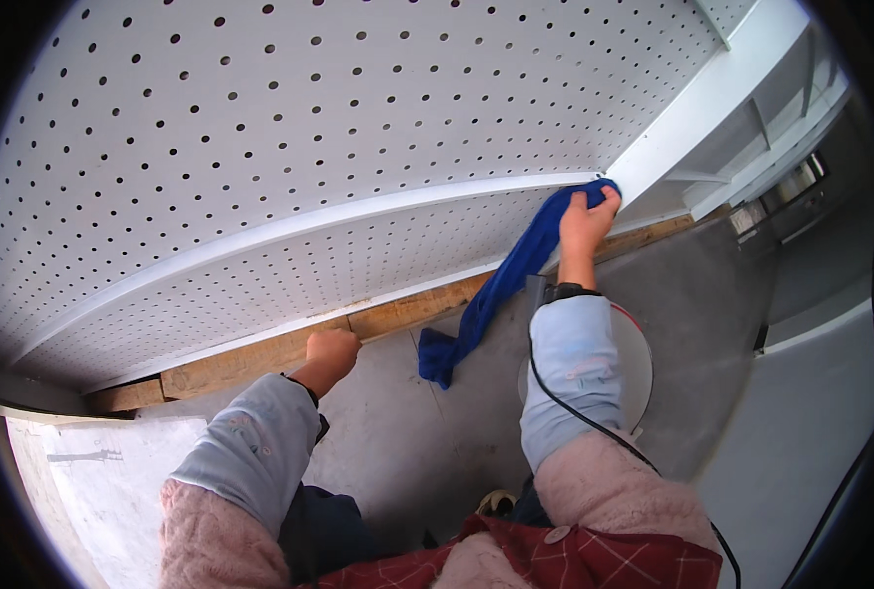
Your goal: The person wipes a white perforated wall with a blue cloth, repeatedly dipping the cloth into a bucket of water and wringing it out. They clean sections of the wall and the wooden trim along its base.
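My right hand grips one end of a long blue cloth and presses it near the corner where a white metal rail meets a white upright post. From there the cloth hangs down past the wooden beam, its loose end over the grey floor. Behind the rail stands a white perforated metal panel. My left hand is curled into a fist beside the wooden beam under the panel; nothing shows in it. Whether it touches the beam is hard to tell.
Below my right forearm a round white container with a red rim edge stands on the grey floor, partly hidden. A black cable runs along that arm. More white framing continues at the upper right. One shoe shows below me.
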{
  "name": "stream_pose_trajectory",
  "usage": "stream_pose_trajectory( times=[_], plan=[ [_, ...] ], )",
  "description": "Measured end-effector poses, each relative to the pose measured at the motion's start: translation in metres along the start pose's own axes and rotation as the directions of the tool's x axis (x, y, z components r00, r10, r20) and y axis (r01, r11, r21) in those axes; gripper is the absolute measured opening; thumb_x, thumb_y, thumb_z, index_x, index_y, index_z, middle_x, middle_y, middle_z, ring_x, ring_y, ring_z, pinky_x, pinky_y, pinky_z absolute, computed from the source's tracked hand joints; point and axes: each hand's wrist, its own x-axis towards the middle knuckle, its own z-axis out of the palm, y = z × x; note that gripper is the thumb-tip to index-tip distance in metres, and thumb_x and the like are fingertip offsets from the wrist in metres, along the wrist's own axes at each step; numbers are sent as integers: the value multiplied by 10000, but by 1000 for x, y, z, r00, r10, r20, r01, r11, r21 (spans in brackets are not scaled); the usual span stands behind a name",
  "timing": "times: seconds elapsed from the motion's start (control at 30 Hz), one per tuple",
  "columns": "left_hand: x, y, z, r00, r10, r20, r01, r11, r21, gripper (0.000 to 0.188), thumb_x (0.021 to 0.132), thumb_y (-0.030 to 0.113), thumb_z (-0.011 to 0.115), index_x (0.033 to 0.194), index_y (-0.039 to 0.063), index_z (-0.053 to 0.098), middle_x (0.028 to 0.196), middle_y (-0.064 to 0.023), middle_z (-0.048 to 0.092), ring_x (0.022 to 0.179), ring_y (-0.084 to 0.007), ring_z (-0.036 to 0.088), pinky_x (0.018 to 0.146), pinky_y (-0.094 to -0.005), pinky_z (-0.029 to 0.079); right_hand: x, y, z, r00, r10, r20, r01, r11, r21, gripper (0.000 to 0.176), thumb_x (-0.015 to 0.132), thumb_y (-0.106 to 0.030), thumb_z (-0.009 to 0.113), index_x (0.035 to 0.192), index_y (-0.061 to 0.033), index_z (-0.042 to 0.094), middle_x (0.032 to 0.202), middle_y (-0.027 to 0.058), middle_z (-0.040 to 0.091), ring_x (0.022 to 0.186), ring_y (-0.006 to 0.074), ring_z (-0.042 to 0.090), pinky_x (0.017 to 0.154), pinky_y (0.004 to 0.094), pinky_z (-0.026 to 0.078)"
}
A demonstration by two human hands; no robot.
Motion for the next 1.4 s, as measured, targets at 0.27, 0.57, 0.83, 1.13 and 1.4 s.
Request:
stream_pose_trajectory(
  times=[0.27, 0.57, 0.83, 1.13, 1.4],
  plan=[
    [8, -6, 9, 998, 47, -31, -45, 998, 53, 238, 886, 277, 575, 917, 83, 709, 969, -123, 687, 919, -295, 660, 742, -416, 527, -114, -49, 13, 885, -188, 427, 136, 979, 149, 280, 776, -97, 604, 1018, -21, 486, 874, 211, 585, 811, 376, 581, 753, 432, 472],
    [-57, -59, 0, 988, 104, 113, -68, 957, -281, 290, 845, 276, 540, 1035, 105, 678, 982, -155, 675, 946, -358, 619, 828, -452, 481, -78, -5, 27, 928, 152, 341, -285, 878, 385, 482, 743, -20, 679, 1180, 52, 489, 1053, 110, 574, 927, 180, 554, 840, 309, 464],
    [-110, -129, -11, 996, -45, -79, 4, 888, -460, 265, 827, 253, 543, 777, 32, 679, 774, -133, 679, 760, -262, 660, 711, -390, 508, -172, -100, 52, 961, -65, 269, -10, 963, 270, 363, 752, -78, 677, 1064, 11, 514, 1014, 96, 586, 905, 187, 562, 855, 316, 454],
    [-88, -166, 53, 967, 139, -214, -224, 864, -452, 251, 671, 109, 658, 914, 62, 703, 926, -118, 702, 862, -272, 674, 781, -382, 520, -364, -280, 112, 340, -717, 608, 123, 675, 728, 253, 768, -145, 688, 983, -60, 588, 851, 162, 642, 762, 388, 617, 638, 452, 501],
    [-117, -188, 71, 993, -119, -9, 47, 456, -889, 185, 865, 175, 583, 906, -1, 622, 645, -94, 652, 536, -171, 640, 515, -307, 519, -399, -255, 119, 461, -728, 507, 415, 682, 602, 321, 679, -150, 781, 904, -41, 578, 780, 150, 602, 720, 368, 594, 632, 443, 487]
  ],
)
